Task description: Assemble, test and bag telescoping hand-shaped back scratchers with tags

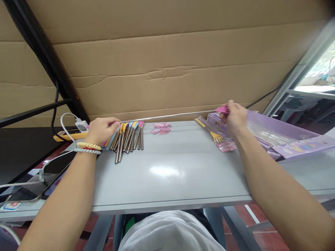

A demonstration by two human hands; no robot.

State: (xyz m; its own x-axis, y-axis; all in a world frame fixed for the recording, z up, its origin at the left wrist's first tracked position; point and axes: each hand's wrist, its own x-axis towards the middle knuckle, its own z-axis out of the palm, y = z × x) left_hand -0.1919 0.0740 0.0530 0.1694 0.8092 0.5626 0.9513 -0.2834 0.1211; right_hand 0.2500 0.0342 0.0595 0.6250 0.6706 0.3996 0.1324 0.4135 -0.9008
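A telescopic back scratcher (167,115) is drawn out long and stretches between my two hands above the back of the table. My left hand (101,130) is closed on its handle end, with the fingers pinched together. At the other end my right hand (235,116) grips the pink hand-shaped head. Below and right of my left hand lies a pile of collapsed back scratchers (129,137) with metal tubes and blue, yellow and pink heads. Several small pink cards (161,128) sit between the hands. A yellow back scratcher (209,130) lies on clear packaging near my right hand.
A purple box (284,125) with clear plastic bags stands at the right of the grey table (170,188). Phones (56,170), white cables and a charger (81,124) are at the left. Cardboard (167,69) walls the back, beside a black metal frame (44,59).
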